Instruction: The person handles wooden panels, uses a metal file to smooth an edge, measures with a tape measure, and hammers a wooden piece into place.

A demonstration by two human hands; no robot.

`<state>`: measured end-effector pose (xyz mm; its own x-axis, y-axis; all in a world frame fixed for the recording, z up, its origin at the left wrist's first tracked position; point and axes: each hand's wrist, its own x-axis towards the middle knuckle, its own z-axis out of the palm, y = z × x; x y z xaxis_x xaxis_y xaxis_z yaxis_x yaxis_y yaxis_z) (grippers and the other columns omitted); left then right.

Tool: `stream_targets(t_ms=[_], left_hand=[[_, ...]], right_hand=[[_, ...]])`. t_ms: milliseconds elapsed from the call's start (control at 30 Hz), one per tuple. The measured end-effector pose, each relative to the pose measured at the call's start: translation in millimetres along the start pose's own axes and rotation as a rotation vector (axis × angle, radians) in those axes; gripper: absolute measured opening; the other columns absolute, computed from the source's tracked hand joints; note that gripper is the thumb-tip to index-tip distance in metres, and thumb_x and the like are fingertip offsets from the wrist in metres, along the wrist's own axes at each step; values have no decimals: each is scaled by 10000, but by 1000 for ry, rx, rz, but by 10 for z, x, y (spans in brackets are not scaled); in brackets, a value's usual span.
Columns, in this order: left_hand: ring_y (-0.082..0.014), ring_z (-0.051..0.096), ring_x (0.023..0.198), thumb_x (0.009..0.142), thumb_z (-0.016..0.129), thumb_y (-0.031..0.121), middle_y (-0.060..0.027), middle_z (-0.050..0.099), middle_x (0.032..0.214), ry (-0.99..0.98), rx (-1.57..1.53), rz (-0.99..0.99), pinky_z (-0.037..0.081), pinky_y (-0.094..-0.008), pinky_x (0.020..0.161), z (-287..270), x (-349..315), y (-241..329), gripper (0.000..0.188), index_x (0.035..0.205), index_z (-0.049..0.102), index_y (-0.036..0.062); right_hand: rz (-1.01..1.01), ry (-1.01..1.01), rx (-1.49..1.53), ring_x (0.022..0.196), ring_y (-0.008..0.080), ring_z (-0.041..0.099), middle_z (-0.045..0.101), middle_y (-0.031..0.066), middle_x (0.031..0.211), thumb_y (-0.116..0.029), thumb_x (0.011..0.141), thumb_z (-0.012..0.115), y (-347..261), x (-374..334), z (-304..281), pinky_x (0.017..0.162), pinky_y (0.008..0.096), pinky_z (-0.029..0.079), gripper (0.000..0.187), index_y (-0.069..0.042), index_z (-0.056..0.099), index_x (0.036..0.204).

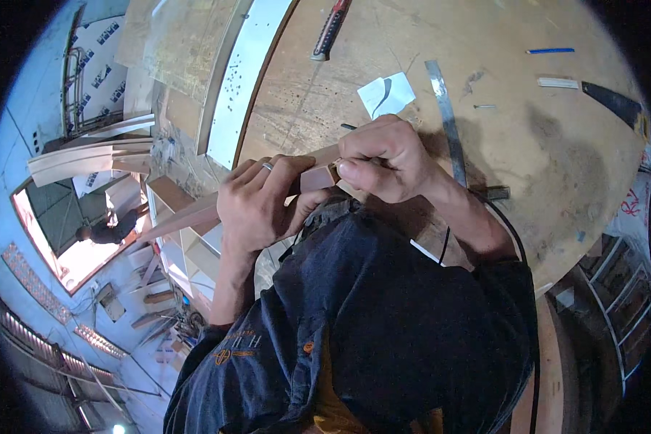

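A long, brownish wooden strip (pixel 195 215) runs from the left to the middle, close in front of my body. My left hand (pixel 257 199), with a ring on one finger, is wrapped round it near its right end. At that end my right hand (pixel 389 159) is closed, its thumb and curled forefinger pressed together against the strip's corner. Whatever is between those fingers is hidden. Just beyond my right hand lies a white piece of paper (pixel 376 92) with a dark curved mark. A metal ruler (pixel 445 108) lies to the right of it.
The wooden worktable (pixel 499 29) carries a utility knife (pixel 330 30), a blue pencil (pixel 550 50), a white folding rule (pixel 558 83) and a dark-bladed saw (pixel 611 101). A white panel (pixel 242 79) lies at the far left. Another person (pixel 108 230) is near the doorway. A black cable (pixel 510 228) passes my right arm.
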<state>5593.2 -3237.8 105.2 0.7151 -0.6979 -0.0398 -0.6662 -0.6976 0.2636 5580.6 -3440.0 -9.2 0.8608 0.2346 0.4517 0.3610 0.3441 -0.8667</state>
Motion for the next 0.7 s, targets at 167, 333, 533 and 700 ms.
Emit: stream_targets(t_ms=[167, 333, 533, 700], left_hand=[[-210, 637, 606, 808, 748, 453, -38, 620, 663, 37, 32, 52, 481, -322, 571, -5, 60, -34, 396, 945, 654, 94], [-209, 648, 614, 803, 751, 458, -38, 621, 652, 36, 18, 17, 490, -325, 574, -5, 63, -33, 402, 943, 658, 92], [-224, 656, 624, 826, 729, 455, -48, 630, 660, 4, 27, 8, 503, -341, 591, -1, 34, -3, 398, 957, 658, 86], [-238, 663, 643, 830, 729, 415, -57, 646, 691, 13, 28, 15, 509, -345, 602, -8, 33, 27, 364, 968, 660, 86]], right_hand=[[-16, 29, 38, 483, 123, 378, 389, 43, 527, -203, 909, 603, 49, 35, 8, 460, 336, 326, 362, -31, 456, 626], [0, -9, 59, 489, 107, 409, 434, 36, 530, -233, 928, 614, -15, 61, -21, 459, 319, 338, 356, -25, 531, 652], [121, 40, 239, 489, 64, 442, 474, -14, 534, -414, 952, 616, -29, -8, -12, 435, 292, 318, 513, -53, 503, 606], [118, -177, -341, 424, 104, 447, 503, 36, 471, -480, 913, 669, -249, 141, -101, 421, 320, 363, 553, -14, 629, 619]])
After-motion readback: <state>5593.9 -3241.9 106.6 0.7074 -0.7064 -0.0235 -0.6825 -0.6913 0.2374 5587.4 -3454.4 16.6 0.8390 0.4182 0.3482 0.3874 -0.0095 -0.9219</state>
